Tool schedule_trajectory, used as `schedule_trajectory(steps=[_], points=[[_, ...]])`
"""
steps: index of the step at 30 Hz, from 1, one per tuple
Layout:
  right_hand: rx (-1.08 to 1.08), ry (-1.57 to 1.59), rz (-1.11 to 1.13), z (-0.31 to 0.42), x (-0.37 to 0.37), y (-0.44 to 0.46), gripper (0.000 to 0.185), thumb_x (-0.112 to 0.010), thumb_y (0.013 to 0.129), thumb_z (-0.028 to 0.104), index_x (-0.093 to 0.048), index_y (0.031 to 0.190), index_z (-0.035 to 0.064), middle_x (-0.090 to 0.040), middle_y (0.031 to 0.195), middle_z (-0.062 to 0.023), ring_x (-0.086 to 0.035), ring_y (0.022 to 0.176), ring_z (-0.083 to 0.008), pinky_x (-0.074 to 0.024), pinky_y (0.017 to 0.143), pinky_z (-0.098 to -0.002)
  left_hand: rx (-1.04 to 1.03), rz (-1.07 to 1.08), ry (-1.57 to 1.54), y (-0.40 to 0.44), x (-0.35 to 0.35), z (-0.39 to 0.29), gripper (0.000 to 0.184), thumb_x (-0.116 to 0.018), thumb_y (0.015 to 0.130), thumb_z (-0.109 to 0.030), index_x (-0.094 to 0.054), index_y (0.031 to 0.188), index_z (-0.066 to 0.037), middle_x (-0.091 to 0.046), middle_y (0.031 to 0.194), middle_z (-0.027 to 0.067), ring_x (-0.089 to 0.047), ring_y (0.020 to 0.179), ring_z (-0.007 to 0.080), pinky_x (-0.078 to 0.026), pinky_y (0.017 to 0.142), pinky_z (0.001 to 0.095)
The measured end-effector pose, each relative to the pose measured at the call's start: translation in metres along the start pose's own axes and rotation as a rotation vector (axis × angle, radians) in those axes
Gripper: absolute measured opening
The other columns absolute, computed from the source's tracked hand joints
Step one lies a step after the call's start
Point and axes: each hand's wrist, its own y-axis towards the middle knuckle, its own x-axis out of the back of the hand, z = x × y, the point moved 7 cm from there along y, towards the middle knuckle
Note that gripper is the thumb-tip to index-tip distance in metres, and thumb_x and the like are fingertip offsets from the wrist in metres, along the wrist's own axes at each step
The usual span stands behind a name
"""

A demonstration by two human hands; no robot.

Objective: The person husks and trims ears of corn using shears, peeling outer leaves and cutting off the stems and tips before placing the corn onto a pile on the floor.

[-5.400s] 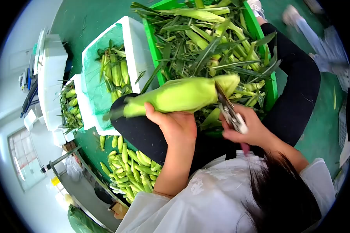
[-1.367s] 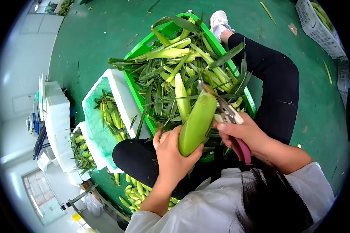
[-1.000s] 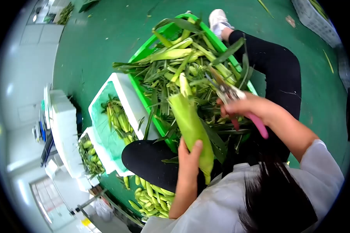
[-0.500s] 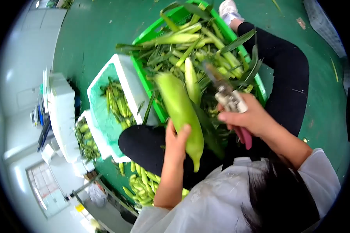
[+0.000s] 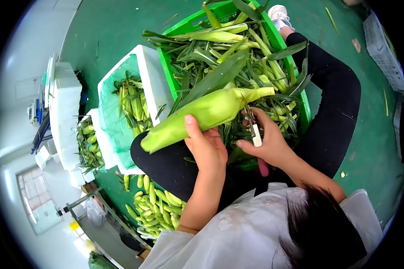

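Observation:
An ear of corn in its pale green husk lies nearly level across my left hand, which grips it from below. Its stalk end points right and a long dark leaf hangs behind it. My right hand is closed round pruning shears with a white and pink handle. The shears' blades are up at the base of the ear, by the stalk; whether they touch it is hard to tell. Beyond both hands stands a green crate heaped with husk leaves and cut stalks.
Left of the crate is a white foam box lined with green film, with corn inside. Several husked-looking ears are piled on the floor at lower left. My bent legs flank the crate. A grey crate stands at far right.
The ear has swung from upright to nearly level, its stalk end now toward my right hand. The shears have come down and left to the stalk end.

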Motion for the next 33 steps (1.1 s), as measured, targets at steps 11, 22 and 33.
schedule_trajectory(steps=[11,22,33], points=[[-0.582,0.741,1.015,0.039,-0.013,-0.067,0.055,-0.081,0.067,0.019,-0.060,0.111,-0.0060,-0.066,0.084,-0.0086,-0.063,0.075,-0.0156,-0.0512,0.071,-0.0289,0.845,0.221,-0.889,-0.019,-0.014,0.012,0.080,-0.051,0.081,-0.078,-0.052,0.117,-0.006,-0.059,0.095,0.0162,-0.058,0.083,0.0288,-0.052,0.072,0.0403],[-0.634,1.038,0.469,0.048,-0.005,-0.019,0.060,-0.068,0.078,0.035,-0.052,0.119,-0.0048,-0.063,0.089,-0.0110,-0.061,0.070,-0.0211,-0.0505,0.069,-0.0329,0.342,0.200,-0.730,-0.020,0.026,-0.027,0.064,-0.051,0.083,-0.069,-0.057,0.110,-0.012,-0.054,0.111,0.0098,-0.051,0.105,0.0263,-0.047,0.092,0.0429],[-0.237,0.782,-0.071,0.043,0.054,0.073,0.047,-0.063,0.084,0.027,-0.053,0.117,-0.0042,-0.061,0.097,-0.0100,-0.060,0.089,-0.0181,-0.0479,0.084,-0.0311,0.694,0.316,-0.475,-0.043,0.048,0.007,0.076,-0.060,0.085,-0.054,-0.035,0.145,-0.014,-0.054,0.121,0.0119,-0.057,0.099,0.0244,-0.055,0.075,0.0431]])
